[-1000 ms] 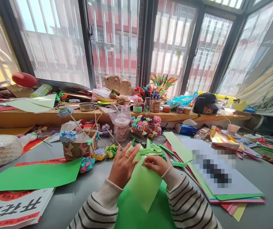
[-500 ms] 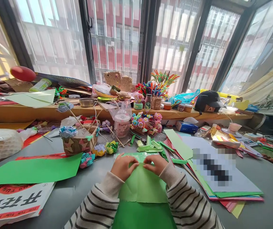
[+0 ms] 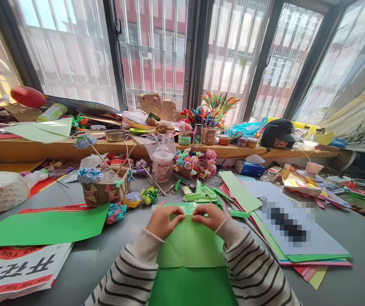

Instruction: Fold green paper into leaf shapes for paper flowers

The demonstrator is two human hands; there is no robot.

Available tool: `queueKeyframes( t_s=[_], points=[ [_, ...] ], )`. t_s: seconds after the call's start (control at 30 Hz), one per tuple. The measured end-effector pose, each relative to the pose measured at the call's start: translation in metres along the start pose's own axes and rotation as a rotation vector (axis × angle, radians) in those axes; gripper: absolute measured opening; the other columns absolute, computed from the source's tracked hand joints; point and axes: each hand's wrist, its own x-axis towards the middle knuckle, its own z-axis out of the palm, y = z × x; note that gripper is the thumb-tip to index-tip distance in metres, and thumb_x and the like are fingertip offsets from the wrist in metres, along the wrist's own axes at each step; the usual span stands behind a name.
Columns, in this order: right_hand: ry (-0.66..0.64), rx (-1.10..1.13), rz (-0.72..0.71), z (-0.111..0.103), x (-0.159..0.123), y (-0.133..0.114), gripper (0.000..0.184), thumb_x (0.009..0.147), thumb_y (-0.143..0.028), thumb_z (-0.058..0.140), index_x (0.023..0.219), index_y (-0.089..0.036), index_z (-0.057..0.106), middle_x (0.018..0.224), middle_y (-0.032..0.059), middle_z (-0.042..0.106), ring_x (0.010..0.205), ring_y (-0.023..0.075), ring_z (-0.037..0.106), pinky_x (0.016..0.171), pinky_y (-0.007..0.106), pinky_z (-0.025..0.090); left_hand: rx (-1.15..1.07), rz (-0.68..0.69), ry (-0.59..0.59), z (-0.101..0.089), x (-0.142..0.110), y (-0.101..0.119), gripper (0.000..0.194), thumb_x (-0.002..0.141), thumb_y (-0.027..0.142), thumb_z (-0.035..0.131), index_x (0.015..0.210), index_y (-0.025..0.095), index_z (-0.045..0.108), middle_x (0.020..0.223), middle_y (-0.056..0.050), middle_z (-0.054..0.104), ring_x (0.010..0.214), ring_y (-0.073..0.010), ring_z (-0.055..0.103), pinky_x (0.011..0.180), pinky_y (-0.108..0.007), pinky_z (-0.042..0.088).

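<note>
My left hand (image 3: pixel 165 221) pinches the far edge of a light green sheet of paper (image 3: pixel 190 246) between thumb and fingers. Close beside it, my right hand (image 3: pixel 208 217) pinches the same edge, with a small gap between the two thumbs. Faint creases show in the sheet, and it hangs over a darker green sheet (image 3: pixel 192 287) on the table in front of me. Just beyond my hands lies a heap of folded green paper strips (image 3: pixel 199 194). My sleeves hide the sides of the darker sheet.
On the left stands a woven basket (image 3: pixel 104 193) with paper flowers, near another green sheet (image 3: pixel 48 225). Stacked coloured paper (image 3: pixel 306 229) lies to the right. Behind are a plastic cup (image 3: pixel 162 165), a tissue box (image 3: pixel 250 168) and a cluttered sill (image 3: pixel 58 153).
The light green sheet has turned from a slant to lie square before me. My left hand has come down from its raised, spread pose to pinch the far edge beside my right.
</note>
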Motion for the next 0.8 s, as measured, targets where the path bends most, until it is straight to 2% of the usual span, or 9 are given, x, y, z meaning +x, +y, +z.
queueKeyframes(
  t_s=[0.07, 0.13, 0.23, 0.33, 0.43, 0.57, 0.63, 0.73, 0.8],
  points=[
    [-0.008, -0.009, 0.025, -0.007, -0.002, 0.005, 0.012, 0.068, -0.022, 0.051, 0.068, -0.014, 0.06, 0.062, 0.0016, 0.06, 0.06, 0.013, 0.053, 0.057, 0.023, 0.041, -0.035, -0.025, 0.002, -0.004, 0.0, -0.002, 0.017, 0.069, 0.031, 0.043, 0.068, 0.021, 0.057, 0.073, 0.001, 0.064, 0.071, -0.0158, 0.056, 0.087, -0.044, 0.024],
    [0.048, -0.043, 0.052, -0.013, -0.004, 0.009, 0.011, 0.067, -0.022, 0.052, 0.068, -0.015, 0.059, 0.065, 0.0018, 0.06, 0.063, 0.0143, 0.053, 0.061, 0.026, 0.041, -0.044, -0.056, 0.034, -0.008, 0.001, -0.004, 0.019, 0.069, 0.033, 0.042, 0.068, 0.02, 0.057, 0.074, -0.001, 0.064, 0.072, -0.0162, 0.056, 0.087, -0.043, 0.025],
    [0.279, -0.155, 0.099, -0.016, -0.006, 0.012, 0.017, 0.065, -0.019, 0.052, 0.08, -0.014, 0.057, 0.078, 0.0062, 0.059, 0.073, 0.0176, 0.052, 0.068, 0.031, 0.04, -0.019, -0.09, 0.07, -0.01, 0.001, -0.006, 0.022, 0.071, 0.033, 0.04, 0.071, 0.019, 0.057, 0.076, -0.002, 0.064, 0.073, -0.0169, 0.056, 0.086, -0.043, 0.026],
    [0.482, -0.289, 0.006, -0.009, -0.003, 0.005, 0.027, 0.067, -0.017, 0.05, 0.093, -0.012, 0.052, 0.095, 0.0105, 0.053, 0.09, 0.0207, 0.046, 0.079, 0.035, 0.034, 0.01, -0.096, 0.069, -0.006, 0.002, -0.006, 0.022, 0.072, 0.032, 0.038, 0.073, 0.019, 0.056, 0.077, -0.002, 0.064, 0.074, -0.0172, 0.055, 0.086, -0.044, 0.024],
    [0.354, -0.283, -0.104, 0.005, 0.002, -0.004, 0.02, 0.072, -0.02, 0.045, 0.089, -0.016, 0.054, 0.088, 0.0068, 0.057, 0.086, 0.0193, 0.048, 0.084, 0.039, 0.029, 0.006, -0.09, 0.063, -0.002, 0.002, -0.005, 0.023, 0.073, 0.032, 0.037, 0.08, 0.02, 0.055, 0.074, -0.002, 0.064, 0.073, -0.016, 0.056, 0.088, -0.044, 0.022],
    [0.205, -0.147, -0.078, 0.018, 0.007, -0.006, 0.018, 0.073, -0.025, 0.045, 0.086, -0.018, 0.055, 0.084, 0.0045, 0.061, 0.08, 0.019, 0.053, 0.087, 0.046, 0.022, -0.033, -0.077, 0.051, -0.001, 0.001, -0.004, 0.023, 0.073, 0.033, 0.036, 0.083, 0.021, 0.054, 0.075, -0.001, 0.063, 0.074, -0.0148, 0.056, 0.09, -0.044, 0.019],
    [0.181, -0.074, -0.056, 0.019, 0.008, -0.005, 0.017, 0.073, -0.026, 0.045, 0.082, -0.018, 0.056, 0.082, 0.0043, 0.061, 0.078, 0.0182, 0.054, 0.085, 0.042, 0.027, -0.038, -0.072, 0.045, -0.001, 0.001, -0.003, 0.023, 0.073, 0.033, 0.036, 0.082, 0.021, 0.054, 0.074, 0.0, 0.063, 0.074, -0.0147, 0.056, 0.09, -0.045, 0.017],
    [0.153, 0.014, -0.046, 0.016, 0.008, -0.004, 0.017, 0.073, -0.026, 0.043, 0.076, -0.017, 0.058, 0.075, 0.0035, 0.061, 0.071, 0.0158, 0.054, 0.07, 0.031, 0.039, -0.024, -0.065, 0.03, -0.002, 0.001, -0.002, 0.023, 0.072, 0.035, 0.037, 0.081, 0.022, 0.055, 0.078, 0.0, 0.064, 0.077, -0.0155, 0.055, 0.09, -0.047, 0.015],
    [0.154, 0.054, -0.05, 0.015, 0.007, -0.005, 0.018, 0.073, -0.026, 0.043, 0.074, -0.016, 0.058, 0.072, 0.0034, 0.061, 0.068, 0.0149, 0.054, 0.063, 0.026, 0.041, -0.004, -0.063, 0.02, -0.002, 0.0, -0.001, 0.023, 0.071, 0.037, 0.04, 0.079, 0.022, 0.055, 0.082, 0.0, 0.063, 0.079, -0.0167, 0.055, 0.09, -0.049, 0.012]
  ],
)
